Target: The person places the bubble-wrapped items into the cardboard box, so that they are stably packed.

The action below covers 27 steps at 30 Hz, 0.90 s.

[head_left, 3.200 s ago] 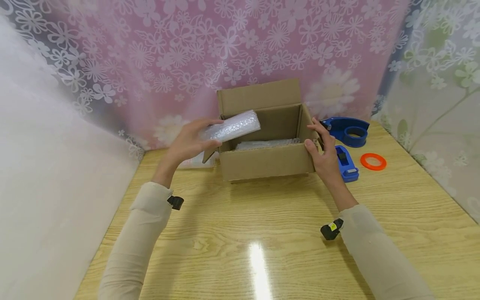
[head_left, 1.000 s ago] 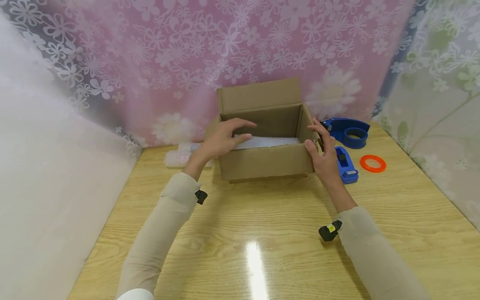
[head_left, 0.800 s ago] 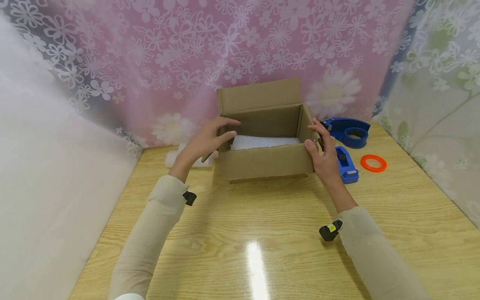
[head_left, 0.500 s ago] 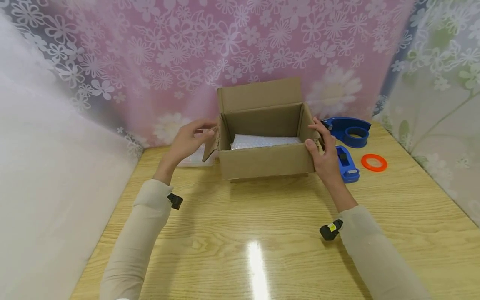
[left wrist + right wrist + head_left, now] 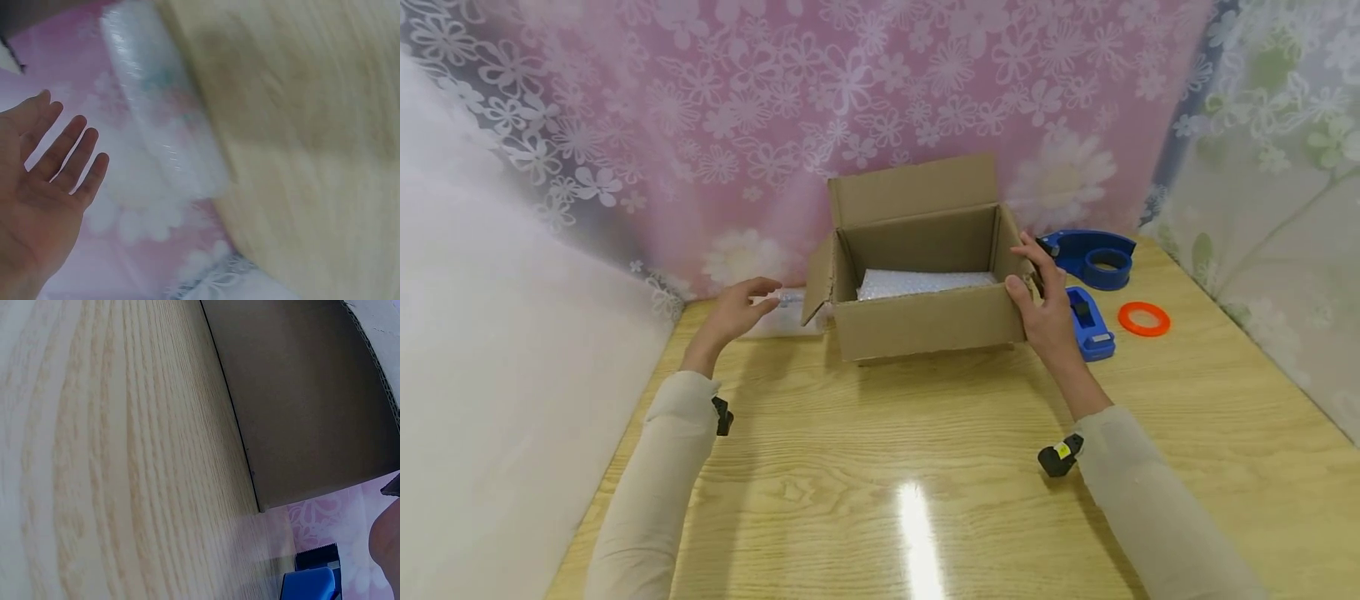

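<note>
An open cardboard box (image 5: 932, 323) stands at the back of the table, its rear and left flaps folded out. Inside lies a bubble-wrapped package (image 5: 917, 283); the front wall hides its lower part. My right hand (image 5: 1051, 321) grips the box's right edge, thumb at the front corner; the right wrist view catches only a piece of that hand (image 5: 387, 544). Left of the box, my left hand (image 5: 730, 317) hovers with relaxed fingers, holding nothing. Near its fingertips is another bubble-wrapped package (image 5: 786, 321), seen as a long blurred roll (image 5: 165, 106) in the left wrist view.
Right of the box are a dark blue tape dispenser (image 5: 1093, 258), a lighter blue tape cutter (image 5: 1090, 325) and an orange ring (image 5: 1144, 319). A floral curtain (image 5: 925, 100) hangs behind the wooden table (image 5: 820, 467). A white wall (image 5: 512, 375) borders the left side.
My left hand held a bubble-wrapped package over the box, let it go inside, then moved out leftward past the left flap to the other package. My right hand stays on the box edge.
</note>
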Each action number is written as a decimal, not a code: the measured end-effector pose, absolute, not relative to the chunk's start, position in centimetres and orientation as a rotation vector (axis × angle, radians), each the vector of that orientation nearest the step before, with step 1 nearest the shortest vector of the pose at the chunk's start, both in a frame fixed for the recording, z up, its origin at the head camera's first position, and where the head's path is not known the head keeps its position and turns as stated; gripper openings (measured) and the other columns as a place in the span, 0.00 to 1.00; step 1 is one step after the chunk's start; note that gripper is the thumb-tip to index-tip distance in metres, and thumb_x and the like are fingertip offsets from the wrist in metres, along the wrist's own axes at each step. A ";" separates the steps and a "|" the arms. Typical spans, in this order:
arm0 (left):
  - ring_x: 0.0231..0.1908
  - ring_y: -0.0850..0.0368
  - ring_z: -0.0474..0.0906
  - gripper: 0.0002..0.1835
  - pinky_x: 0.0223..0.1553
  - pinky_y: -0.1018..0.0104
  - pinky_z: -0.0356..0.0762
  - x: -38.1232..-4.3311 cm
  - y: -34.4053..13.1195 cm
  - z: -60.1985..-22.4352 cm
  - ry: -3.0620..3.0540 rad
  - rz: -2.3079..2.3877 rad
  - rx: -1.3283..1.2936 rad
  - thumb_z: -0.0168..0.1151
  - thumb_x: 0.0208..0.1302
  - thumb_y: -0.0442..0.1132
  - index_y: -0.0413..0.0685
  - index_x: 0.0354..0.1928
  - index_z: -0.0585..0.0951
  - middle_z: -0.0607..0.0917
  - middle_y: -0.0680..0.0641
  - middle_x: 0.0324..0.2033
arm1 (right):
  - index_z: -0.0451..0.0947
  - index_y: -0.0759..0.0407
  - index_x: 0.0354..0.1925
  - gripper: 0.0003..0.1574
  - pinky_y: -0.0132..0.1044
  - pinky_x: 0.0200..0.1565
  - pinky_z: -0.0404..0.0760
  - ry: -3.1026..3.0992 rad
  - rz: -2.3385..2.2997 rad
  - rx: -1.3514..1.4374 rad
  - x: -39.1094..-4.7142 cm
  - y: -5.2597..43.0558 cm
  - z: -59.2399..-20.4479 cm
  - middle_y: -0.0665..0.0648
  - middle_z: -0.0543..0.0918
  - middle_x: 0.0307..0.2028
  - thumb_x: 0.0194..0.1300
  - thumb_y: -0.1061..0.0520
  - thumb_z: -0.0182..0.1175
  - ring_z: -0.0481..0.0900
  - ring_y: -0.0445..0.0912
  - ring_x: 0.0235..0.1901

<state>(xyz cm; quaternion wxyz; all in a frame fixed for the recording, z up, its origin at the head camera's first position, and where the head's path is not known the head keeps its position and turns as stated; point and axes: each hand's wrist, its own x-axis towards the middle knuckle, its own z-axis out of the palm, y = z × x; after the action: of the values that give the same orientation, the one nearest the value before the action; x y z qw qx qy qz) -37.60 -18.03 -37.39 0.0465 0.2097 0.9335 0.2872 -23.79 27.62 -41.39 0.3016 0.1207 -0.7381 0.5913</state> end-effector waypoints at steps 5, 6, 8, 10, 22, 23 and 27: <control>0.72 0.34 0.65 0.25 0.70 0.36 0.65 -38.1 -19.2 -39.0 2.853 0.813 0.582 0.54 0.81 0.44 0.44 0.74 0.71 0.72 0.36 0.72 | 0.68 0.63 0.72 0.27 0.59 0.79 0.49 -1.957 1.569 0.333 -24.0 27.5 -41.3 0.52 0.59 0.80 0.78 0.62 0.55 0.54 0.50 0.80; 0.72 0.33 0.65 0.25 0.70 0.34 0.65 -38.1 -19.3 -39.3 2.851 0.804 0.579 0.54 0.81 0.43 0.43 0.74 0.71 0.72 0.36 0.72 | 0.68 0.63 0.72 0.27 0.60 0.78 0.50 -1.958 1.570 0.331 -23.9 27.4 -41.2 0.52 0.59 0.80 0.78 0.62 0.55 0.54 0.50 0.80; 0.72 0.32 0.63 0.25 0.70 0.33 0.63 -38.4 -19.6 -39.9 2.838 0.794 0.576 0.55 0.81 0.42 0.42 0.74 0.71 0.71 0.35 0.73 | 0.68 0.64 0.71 0.27 0.61 0.78 0.51 -1.959 1.564 0.331 -24.0 27.4 -41.2 0.53 0.59 0.80 0.78 0.63 0.55 0.55 0.51 0.80; 0.73 0.30 0.61 0.26 0.71 0.31 0.60 -38.6 -19.7 -40.5 2.822 0.772 0.573 0.55 0.80 0.41 0.42 0.75 0.70 0.68 0.35 0.74 | 0.68 0.64 0.71 0.27 0.61 0.78 0.51 -1.961 1.558 0.323 -23.9 27.4 -41.2 0.53 0.60 0.80 0.78 0.62 0.56 0.55 0.51 0.80; 0.74 0.28 0.58 0.31 0.72 0.27 0.52 -39.0 -20.0 -42.7 2.876 0.591 0.698 0.64 0.72 0.32 0.41 0.75 0.69 0.66 0.33 0.75 | 0.68 0.63 0.72 0.27 0.60 0.79 0.49 -1.965 1.563 0.310 -23.9 27.4 -41.2 0.50 0.60 0.80 0.78 0.61 0.55 0.54 0.48 0.80; 0.74 0.28 0.57 0.31 0.72 0.25 0.50 -39.0 -19.9 -42.6 2.877 0.568 0.695 0.64 0.71 0.32 0.42 0.75 0.69 0.66 0.33 0.75 | 0.68 0.63 0.72 0.27 0.60 0.79 0.49 -1.965 1.566 0.308 -23.9 27.4 -41.2 0.49 0.60 0.80 0.78 0.61 0.55 0.54 0.48 0.80; 0.75 0.27 0.53 0.34 0.69 0.18 0.43 -38.9 -19.6 -42.2 2.859 0.437 0.682 0.67 0.70 0.36 0.45 0.76 0.69 0.64 0.34 0.76 | 0.68 0.63 0.72 0.28 0.60 0.79 0.49 -1.972 1.569 0.306 -23.9 27.5 -41.2 0.50 0.60 0.80 0.78 0.61 0.55 0.54 0.47 0.80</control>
<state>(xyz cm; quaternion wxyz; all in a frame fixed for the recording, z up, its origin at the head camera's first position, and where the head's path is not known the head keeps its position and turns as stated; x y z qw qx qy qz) -38.92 -19.56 -42.23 0.0851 0.2286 0.9587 0.1464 -23.90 27.54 -41.19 0.2972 0.1151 -0.7418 0.5901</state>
